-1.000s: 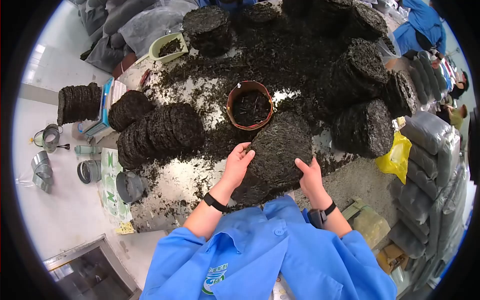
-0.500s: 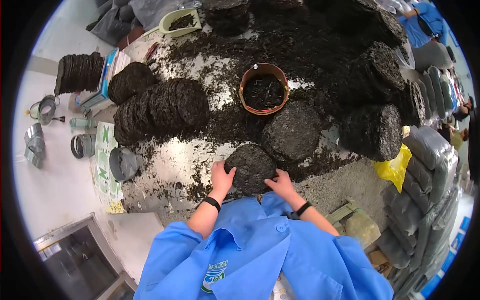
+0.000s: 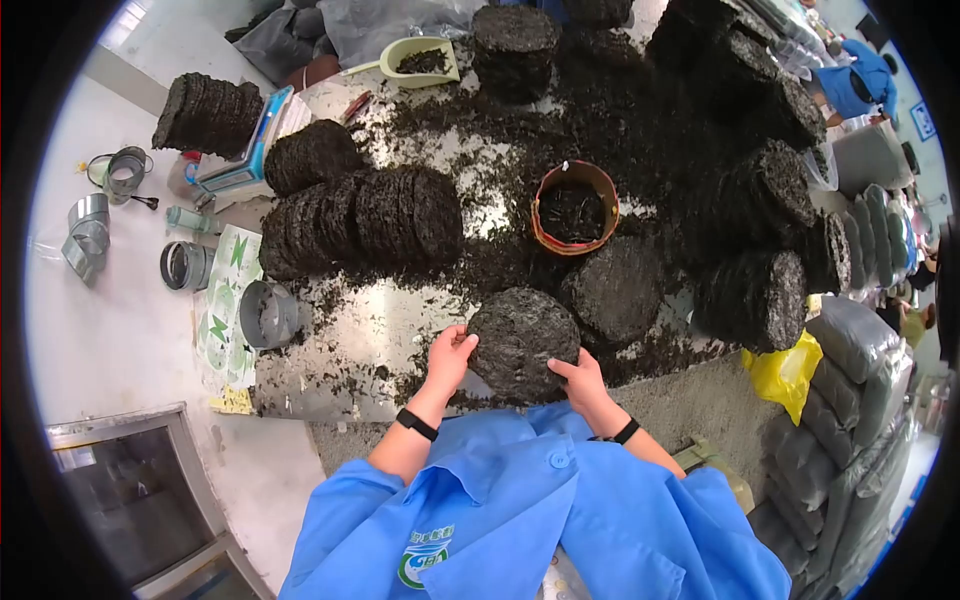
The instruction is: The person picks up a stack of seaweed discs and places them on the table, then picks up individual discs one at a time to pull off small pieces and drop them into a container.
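Observation:
Between my two hands is a round, dark cake of what looks like dried seaweed point(image 3: 522, 345), held near the table's front edge. My left hand point(image 3: 449, 360) pinches its left rim. On the lower right, my right hand point(image 3: 582, 383) grips it, the thumb lying on its upper face and the other fingers hidden beneath. Just beyond it to the right lies a similar dark cake point(image 3: 615, 290). Behind that stands a round reddish-rimmed container point(image 3: 541, 222) with dark shreds inside.
A row of upright dark cakes point(image 3: 410, 215) stands left on the crumb-strewn table point(image 3: 350, 350). More stacks point(image 3: 750, 300) fill the right. A pale scoop point(image 3: 455, 68), grey rings point(image 3: 268, 315) and a yellow bag point(image 3: 783, 375) lie around. A person in blue point(image 3: 850, 85) is far right.
The camera view has shifted, so the table's things appear further right. Both hands still hold the cake, and my right thumb now lies further onto its face.

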Demonstrator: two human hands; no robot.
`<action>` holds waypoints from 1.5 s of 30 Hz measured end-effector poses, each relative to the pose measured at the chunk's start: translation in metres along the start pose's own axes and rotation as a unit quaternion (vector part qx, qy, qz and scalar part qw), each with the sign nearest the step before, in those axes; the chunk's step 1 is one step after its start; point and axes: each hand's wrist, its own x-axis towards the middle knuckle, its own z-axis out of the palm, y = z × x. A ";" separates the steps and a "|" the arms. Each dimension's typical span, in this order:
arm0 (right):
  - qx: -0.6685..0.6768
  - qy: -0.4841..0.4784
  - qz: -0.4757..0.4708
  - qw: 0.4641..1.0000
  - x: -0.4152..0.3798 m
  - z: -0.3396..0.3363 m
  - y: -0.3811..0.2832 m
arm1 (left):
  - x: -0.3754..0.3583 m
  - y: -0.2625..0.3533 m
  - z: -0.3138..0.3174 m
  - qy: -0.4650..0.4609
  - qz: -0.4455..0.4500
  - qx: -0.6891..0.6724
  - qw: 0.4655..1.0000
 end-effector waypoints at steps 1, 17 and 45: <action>-0.003 0.000 -0.008 1.000 -0.005 0.003 -0.010 | -0.002 0.019 -0.005 -0.020 -0.030 -0.083 0.996; 0.031 -0.007 -0.172 0.985 -0.034 -0.034 -0.078 | 0.007 0.103 0.049 -0.178 0.003 -0.279 0.944; 0.062 -0.064 -0.057 0.994 -0.034 -0.051 -0.127 | -0.005 0.205 0.096 -0.111 0.409 0.102 0.900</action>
